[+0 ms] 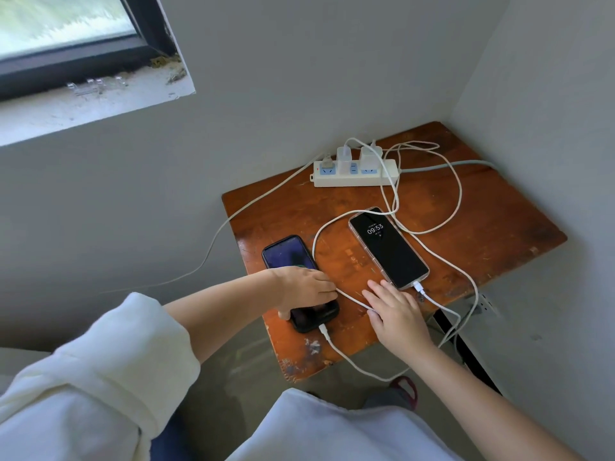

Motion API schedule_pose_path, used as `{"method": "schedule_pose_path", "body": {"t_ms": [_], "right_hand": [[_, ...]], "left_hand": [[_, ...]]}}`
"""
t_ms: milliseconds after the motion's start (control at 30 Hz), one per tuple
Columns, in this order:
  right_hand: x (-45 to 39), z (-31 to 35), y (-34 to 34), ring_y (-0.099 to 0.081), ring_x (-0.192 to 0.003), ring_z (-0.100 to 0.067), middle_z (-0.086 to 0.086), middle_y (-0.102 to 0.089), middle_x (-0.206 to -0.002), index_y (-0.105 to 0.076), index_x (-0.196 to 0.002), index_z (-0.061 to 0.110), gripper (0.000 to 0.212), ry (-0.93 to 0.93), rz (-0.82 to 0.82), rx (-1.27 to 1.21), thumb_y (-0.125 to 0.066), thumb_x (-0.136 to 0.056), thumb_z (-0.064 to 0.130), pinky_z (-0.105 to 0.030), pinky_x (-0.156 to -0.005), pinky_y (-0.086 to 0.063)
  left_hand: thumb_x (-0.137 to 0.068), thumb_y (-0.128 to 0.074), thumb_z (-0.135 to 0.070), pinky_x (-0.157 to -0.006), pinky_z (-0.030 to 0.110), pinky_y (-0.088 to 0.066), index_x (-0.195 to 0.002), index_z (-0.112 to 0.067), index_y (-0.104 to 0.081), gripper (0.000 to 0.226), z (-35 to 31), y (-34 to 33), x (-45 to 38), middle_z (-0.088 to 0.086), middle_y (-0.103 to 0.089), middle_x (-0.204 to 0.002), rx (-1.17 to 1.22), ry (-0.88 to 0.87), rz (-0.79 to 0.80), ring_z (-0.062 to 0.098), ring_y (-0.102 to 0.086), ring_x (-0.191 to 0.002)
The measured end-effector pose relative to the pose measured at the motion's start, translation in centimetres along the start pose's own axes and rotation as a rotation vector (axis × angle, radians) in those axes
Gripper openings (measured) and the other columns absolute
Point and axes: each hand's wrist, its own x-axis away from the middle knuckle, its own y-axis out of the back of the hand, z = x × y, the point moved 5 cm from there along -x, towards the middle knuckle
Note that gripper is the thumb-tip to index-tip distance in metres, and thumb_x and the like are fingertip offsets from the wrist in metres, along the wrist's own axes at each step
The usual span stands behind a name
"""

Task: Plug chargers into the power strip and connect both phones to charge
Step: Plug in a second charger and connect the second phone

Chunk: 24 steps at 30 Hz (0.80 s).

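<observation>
Because the left hand point(306, 287) lies across the dark phone point(299, 284) and grips it, its middle is hidden. The right hand point(396, 314) rests flat, fingers spread, just below the lit phone point(387, 247) on the table point(499, 227).

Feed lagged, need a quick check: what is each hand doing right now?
Left hand: curled over the dark phone, gripping its edges.
Right hand: open, flat on the table beside the lit phone, holding nothing.
</observation>
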Motion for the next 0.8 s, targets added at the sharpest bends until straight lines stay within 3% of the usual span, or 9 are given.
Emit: {"method": "schedule_pose_path", "body": {"t_ms": [200,567,667,800], "right_hand": [[0.4,-0.6,-1.2,-0.018,-0.139,-0.022,-0.004,-0.031,-0.148,-0.035,-0.134,0.017,0.039,0.008,0.016,0.006,-0.038,-0.095,0.020,-0.040,-0.114,-0.012],[0.5,-0.6,-1.5,-0.017,-0.139,-0.022,-0.005,-0.029,-0.148,-0.033,-0.135,0.017,0.040,0.003,-0.006,-0.014,-0.038,-0.095,0.020,-0.041,-0.114,-0.010],[0.5,-0.6,-1.4,-0.019,-0.139,-0.022,-0.005,-0.031,-0.148,-0.036,-0.134,0.017,0.040,0.010,-0.016,-0.025,-0.039,-0.095,0.020,-0.041,-0.113,-0.011],[0.6,-0.7,-0.6,-0.034,-0.132,-0.031,-0.014,-0.047,-0.137,-0.050,-0.124,0.008,0.035,0.041,-0.062,-0.104,-0.053,-0.089,0.010,-0.048,-0.109,-0.022]], "left_hand": [[-0.074,-0.070,-0.018,-0.114,0.036,-0.013,-0.141,-0.011,-0.013,0.088,-0.8,-0.4,0.5,0.010,-0.017,-0.152,-0.040,0.010,0.020,0.027,-0.014,-0.140],[-0.082,-0.059,-0.010,-0.114,0.036,-0.012,-0.141,-0.011,-0.016,0.073,-1.5,-0.8,1.0,0.010,-0.017,-0.153,0.036,0.037,-0.036,0.026,-0.013,-0.140],[-0.086,-0.053,-0.011,-0.114,0.036,-0.011,-0.141,-0.012,-0.018,0.065,-1.5,-0.5,1.0,0.008,-0.019,-0.153,0.119,0.079,-0.119,0.025,-0.012,-0.141],[-0.090,-0.043,-0.011,-0.114,0.034,-0.005,-0.141,-0.011,-0.017,0.058,-1.8,0.6,-0.1,0.007,-0.015,-0.154,0.307,0.263,-0.420,0.023,-0.006,-0.141]]}}
